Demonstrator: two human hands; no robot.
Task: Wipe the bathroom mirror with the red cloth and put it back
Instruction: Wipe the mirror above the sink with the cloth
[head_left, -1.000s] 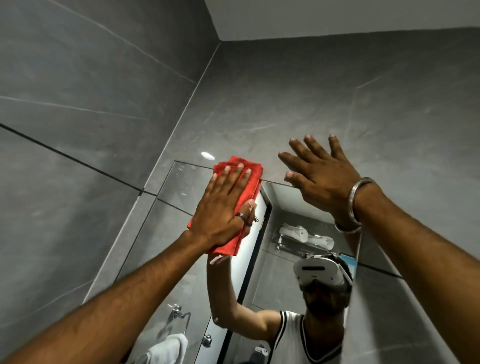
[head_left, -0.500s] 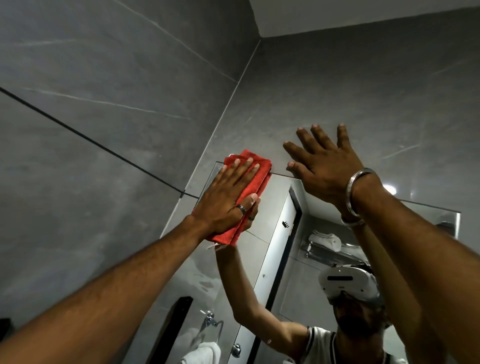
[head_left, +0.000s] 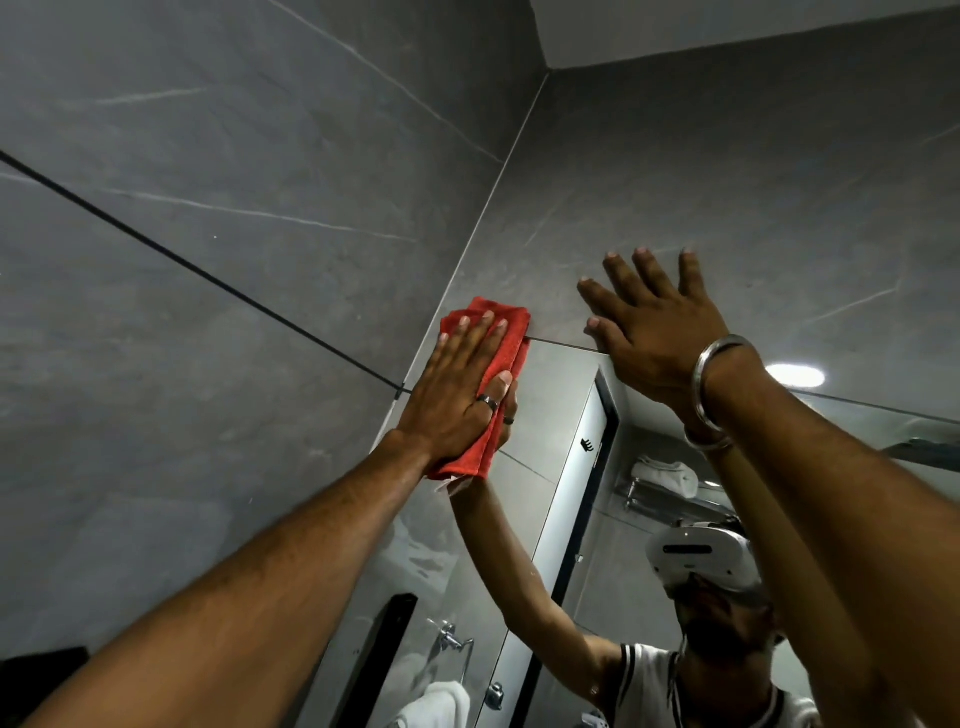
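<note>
A folded red cloth (head_left: 506, 345) lies flat against the top left corner of the bathroom mirror (head_left: 550, 415). My left hand (head_left: 457, 389) presses on it with fingers spread and the thumb curled around its right edge. My right hand (head_left: 654, 332) rests open with its palm on the mirror's top edge and its fingers on the grey wall above. A metal bangle sits on that wrist. The cloth's upper part overlaps the wall tile above the glass.
Grey tiled walls (head_left: 260, 234) meet in a corner just left of the mirror. The white ceiling (head_left: 727, 26) is close above. The reflection shows a person with a white headset, a door, a towel rack and a ceiling light (head_left: 795, 375).
My left hand has slid the cloth left into the mirror's top corner. My right hand stays on the top edge. The view has swung left.
</note>
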